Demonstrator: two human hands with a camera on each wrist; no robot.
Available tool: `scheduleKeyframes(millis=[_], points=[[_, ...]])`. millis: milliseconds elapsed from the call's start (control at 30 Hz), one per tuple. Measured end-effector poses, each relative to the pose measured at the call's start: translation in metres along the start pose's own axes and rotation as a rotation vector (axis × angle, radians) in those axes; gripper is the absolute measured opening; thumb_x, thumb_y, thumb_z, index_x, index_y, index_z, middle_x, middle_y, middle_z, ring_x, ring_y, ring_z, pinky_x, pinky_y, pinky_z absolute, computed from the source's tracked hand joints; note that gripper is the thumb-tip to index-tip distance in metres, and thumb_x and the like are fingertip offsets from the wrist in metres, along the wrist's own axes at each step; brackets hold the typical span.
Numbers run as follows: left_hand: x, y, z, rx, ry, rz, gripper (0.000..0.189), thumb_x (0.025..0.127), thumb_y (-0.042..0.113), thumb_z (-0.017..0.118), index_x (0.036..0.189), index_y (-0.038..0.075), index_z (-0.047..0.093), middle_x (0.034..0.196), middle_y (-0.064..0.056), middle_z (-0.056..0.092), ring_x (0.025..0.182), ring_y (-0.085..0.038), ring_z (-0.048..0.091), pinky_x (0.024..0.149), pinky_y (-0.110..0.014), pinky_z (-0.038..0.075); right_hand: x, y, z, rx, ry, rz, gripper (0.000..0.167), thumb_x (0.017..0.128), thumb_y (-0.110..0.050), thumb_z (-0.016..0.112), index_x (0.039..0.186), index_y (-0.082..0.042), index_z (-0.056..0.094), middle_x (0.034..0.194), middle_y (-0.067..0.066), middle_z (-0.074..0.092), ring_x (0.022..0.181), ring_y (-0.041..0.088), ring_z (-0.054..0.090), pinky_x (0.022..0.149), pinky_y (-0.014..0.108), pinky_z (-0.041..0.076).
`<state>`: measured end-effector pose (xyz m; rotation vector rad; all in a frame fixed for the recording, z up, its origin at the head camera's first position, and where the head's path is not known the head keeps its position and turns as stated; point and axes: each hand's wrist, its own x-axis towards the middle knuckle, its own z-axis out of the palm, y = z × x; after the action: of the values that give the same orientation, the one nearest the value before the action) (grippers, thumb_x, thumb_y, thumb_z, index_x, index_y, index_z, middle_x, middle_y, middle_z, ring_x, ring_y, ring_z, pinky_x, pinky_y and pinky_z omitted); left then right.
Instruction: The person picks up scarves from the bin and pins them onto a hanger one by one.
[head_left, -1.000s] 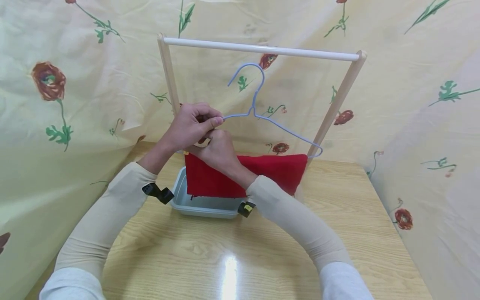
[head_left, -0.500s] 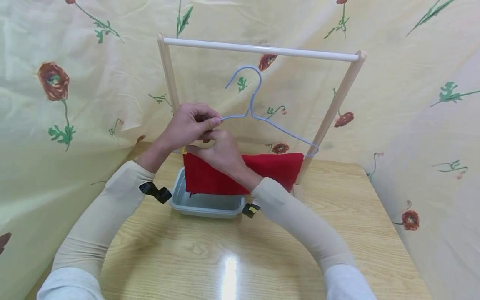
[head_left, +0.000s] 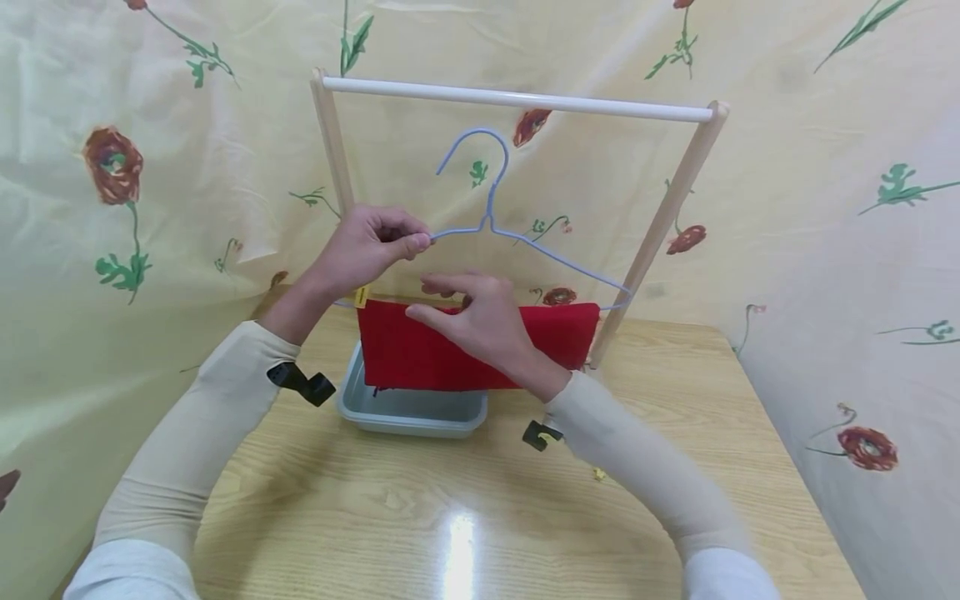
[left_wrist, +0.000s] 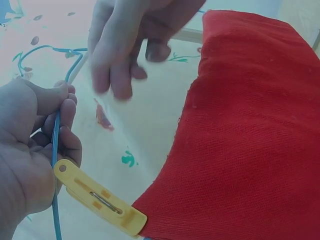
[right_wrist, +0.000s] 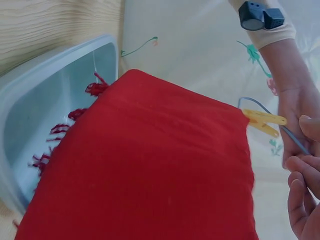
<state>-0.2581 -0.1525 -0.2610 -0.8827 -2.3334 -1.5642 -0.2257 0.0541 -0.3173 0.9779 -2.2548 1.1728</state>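
Note:
My left hand pinches the left shoulder of a blue wire hanger between thumb and fingers. A red cloth with fringed ends is draped over the hanger's lower bar. At the cloth's upper left corner sits a yellow clothespin, clipped where cloth and hanger meet. My right hand is in front of the cloth, thumb and fingers apart, with nothing between them. In the left wrist view the right hand is blurred, beside the hanger.
Behind the hanger stands a wooden rack with a white rail. A pale blue bin sits on the wooden table below the cloth. A small yellow object lies by the right forearm. Flowered sheets cover the walls.
My right hand has come away from the left hand, down and to the right, and its fingers have spread. The hanger and cloth have shifted slightly left with the left hand.

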Motion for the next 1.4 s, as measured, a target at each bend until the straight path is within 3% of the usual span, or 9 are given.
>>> scheduleKeyframes(millis=[300, 500, 700, 867, 1133, 1400], points=[[0.001, -0.002, -0.002, 0.031, 0.012, -0.004, 0.014, 0.094, 0.007, 0.073, 0.104, -0.001, 0.078, 0.082, -0.003, 0.069, 0.07, -0.022, 0.053, 0.063, -0.025, 0.044, -0.025, 0.008, -0.044, 0.098, 0.125, -0.025, 0.037, 0.08, -0.018, 0.089, 0.115, -0.011, 0.079, 0.106, 0.001, 0.078, 0.089, 0.014, 0.072, 0.065, 0.03, 0.057], [0.002, -0.004, -0.003, 0.042, 0.005, 0.023, 0.013, 0.094, 0.004, 0.073, 0.103, -0.004, 0.077, 0.079, -0.002, 0.067, 0.066, -0.016, 0.05, 0.061, -0.023, 0.043, -0.045, 0.013, -0.073, 0.147, 0.147, 0.016, 0.038, 0.08, -0.007, 0.087, 0.117, -0.01, 0.078, 0.106, 0.002, 0.078, 0.087, 0.015, 0.07, 0.068, 0.025, 0.058], [0.001, -0.002, -0.005, 0.052, 0.012, 0.027, 0.012, 0.094, 0.005, 0.073, 0.103, -0.003, 0.077, 0.079, -0.001, 0.065, 0.067, -0.017, 0.049, 0.06, -0.024, 0.041, -0.071, 0.019, -0.097, 0.114, 0.149, 0.056, 0.039, 0.082, -0.002, 0.084, 0.12, -0.008, 0.076, 0.107, 0.004, 0.077, 0.082, 0.013, 0.069, 0.069, 0.021, 0.057], [0.001, 0.003, -0.006, 0.05, 0.006, 0.033, 0.013, 0.094, 0.005, 0.073, 0.103, -0.002, 0.078, 0.08, 0.0, 0.065, 0.068, -0.017, 0.05, 0.061, -0.024, 0.041, -0.096, 0.03, -0.111, 0.099, 0.177, 0.1, 0.038, 0.082, 0.003, 0.082, 0.118, -0.005, 0.076, 0.102, 0.006, 0.076, 0.082, 0.015, 0.065, 0.07, 0.018, 0.055], [0.002, 0.002, -0.007, 0.034, 0.0, 0.061, 0.011, 0.093, 0.004, 0.074, 0.102, -0.002, 0.078, 0.08, 0.001, 0.065, 0.068, -0.017, 0.049, 0.06, -0.024, 0.04, -0.142, 0.065, -0.126, 0.156, 0.201, 0.118, 0.038, 0.076, 0.018, 0.078, 0.111, 0.006, 0.075, 0.1, 0.002, 0.077, 0.087, 0.013, 0.067, 0.071, 0.018, 0.056], [0.003, 0.001, -0.009, 0.034, -0.001, 0.063, 0.012, 0.093, 0.002, 0.074, 0.103, -0.003, 0.077, 0.08, 0.003, 0.066, 0.068, -0.016, 0.049, 0.06, -0.024, 0.039, -0.184, 0.098, -0.135, 0.158, 0.142, 0.228, 0.033, 0.08, 0.015, 0.076, 0.112, 0.008, 0.073, 0.102, -0.005, 0.077, 0.089, 0.013, 0.067, 0.074, 0.017, 0.056]])
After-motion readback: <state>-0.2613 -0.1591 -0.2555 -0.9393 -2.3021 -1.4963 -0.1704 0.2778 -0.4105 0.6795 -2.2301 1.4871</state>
